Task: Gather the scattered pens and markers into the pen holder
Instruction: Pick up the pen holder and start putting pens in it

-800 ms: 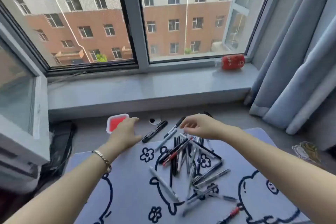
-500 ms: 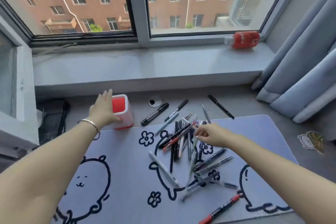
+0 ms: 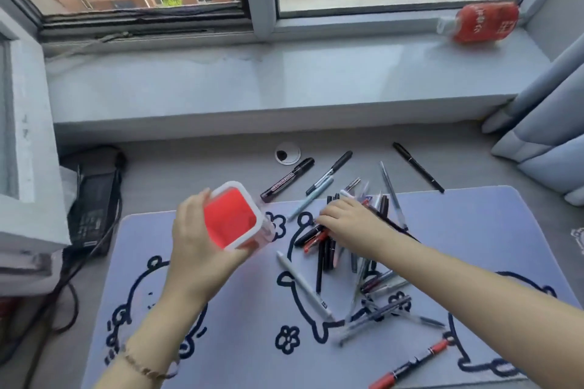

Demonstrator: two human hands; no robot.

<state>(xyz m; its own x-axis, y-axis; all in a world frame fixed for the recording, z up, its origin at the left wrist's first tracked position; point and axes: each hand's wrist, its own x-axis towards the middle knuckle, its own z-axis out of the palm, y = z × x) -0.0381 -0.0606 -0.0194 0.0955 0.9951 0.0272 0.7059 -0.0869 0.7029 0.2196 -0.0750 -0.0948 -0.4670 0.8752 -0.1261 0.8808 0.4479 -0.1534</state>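
Red pen holder (image 3: 233, 219) in left grip (image 3: 196, 249)

The left hand (image 3: 196, 240) grips the red pen holder (image 3: 235, 218) while the right hand (image 3: 350, 222) presses on the pen pile (image 3: 354, 249).

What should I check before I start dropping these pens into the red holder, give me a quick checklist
1. Pen holder held in left hand: ok.
2. Holder's opening clear, nothing inside: ok.
3. Right hand on the pen pile: ok.
4. Pens actually pinched in the right hand: cannot tell, fingers hide them.
5. Holder close to the pile: ok, just beside it.
6. Strays gathered: not ok; the black marker and a black pen lie off the mat.
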